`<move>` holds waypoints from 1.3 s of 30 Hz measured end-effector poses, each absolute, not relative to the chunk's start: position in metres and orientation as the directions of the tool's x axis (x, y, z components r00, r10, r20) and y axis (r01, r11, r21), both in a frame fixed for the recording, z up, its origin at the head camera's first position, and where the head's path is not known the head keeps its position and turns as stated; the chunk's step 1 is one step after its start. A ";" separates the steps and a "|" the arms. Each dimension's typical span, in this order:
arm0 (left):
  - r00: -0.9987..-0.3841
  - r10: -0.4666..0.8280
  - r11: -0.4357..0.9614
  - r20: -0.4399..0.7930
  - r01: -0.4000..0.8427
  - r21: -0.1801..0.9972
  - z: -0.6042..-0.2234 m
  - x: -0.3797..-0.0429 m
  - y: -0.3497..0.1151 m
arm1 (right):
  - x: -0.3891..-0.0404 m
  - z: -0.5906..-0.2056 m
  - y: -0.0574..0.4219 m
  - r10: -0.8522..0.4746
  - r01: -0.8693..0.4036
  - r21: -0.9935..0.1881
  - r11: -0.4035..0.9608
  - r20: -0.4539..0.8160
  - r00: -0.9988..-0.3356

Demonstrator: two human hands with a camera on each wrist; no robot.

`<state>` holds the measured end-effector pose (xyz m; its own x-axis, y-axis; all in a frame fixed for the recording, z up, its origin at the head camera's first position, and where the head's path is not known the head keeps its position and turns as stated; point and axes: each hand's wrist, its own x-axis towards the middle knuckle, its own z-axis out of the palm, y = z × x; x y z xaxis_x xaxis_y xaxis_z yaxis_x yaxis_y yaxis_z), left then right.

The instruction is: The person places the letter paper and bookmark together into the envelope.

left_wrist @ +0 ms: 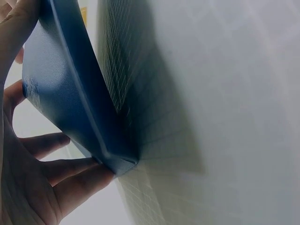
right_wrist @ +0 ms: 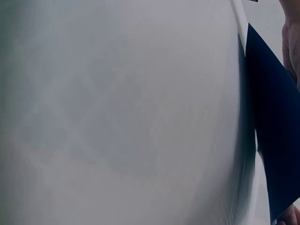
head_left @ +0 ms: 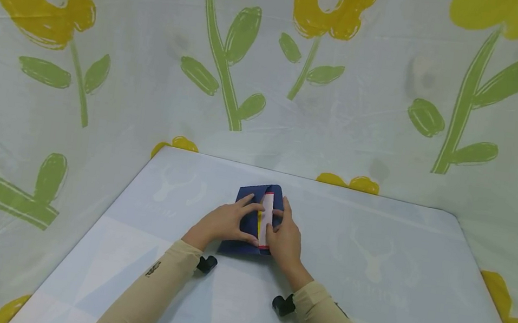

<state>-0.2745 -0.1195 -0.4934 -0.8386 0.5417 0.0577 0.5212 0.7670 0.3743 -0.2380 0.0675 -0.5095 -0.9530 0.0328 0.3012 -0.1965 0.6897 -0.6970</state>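
A dark blue case (head_left: 249,224) with a leathery surface lies on the table under both hands. A flat white packet (head_left: 269,204) with red ends and a yellow side edge shows lengthwise in its opening. My left hand (head_left: 226,221) holds the case from the left, thumb near the packet's lower end and forefinger at its left edge. In the left wrist view those fingers (left_wrist: 79,185) spread along the case, fingertips at a corner. My right hand (head_left: 289,242) grips the right side, its thumb over the packet. In the right wrist view only the case's dark side (right_wrist: 276,117) and bits of hand show.
The pale patterned table (head_left: 367,307) has a rounded far right corner. Curtains (head_left: 353,114) printed with yellow flowers and green stems hang behind and at the sides. Small black wrist cameras (head_left: 283,305) stick out from the beige sleeves (head_left: 154,284).
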 end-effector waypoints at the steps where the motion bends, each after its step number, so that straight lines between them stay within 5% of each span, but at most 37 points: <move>1: -0.838 0.542 0.766 0.059 0.522 0.375 -0.493 -0.274 -0.120 | -0.238 -0.510 0.067 0.031 -0.200 -0.698 0.687 0.303 -0.952; 39: -0.844 0.535 0.783 0.025 0.507 0.361 -0.493 -0.274 -0.119 | -0.239 -0.508 0.059 -0.035 -0.255 -0.678 0.689 0.321 -0.947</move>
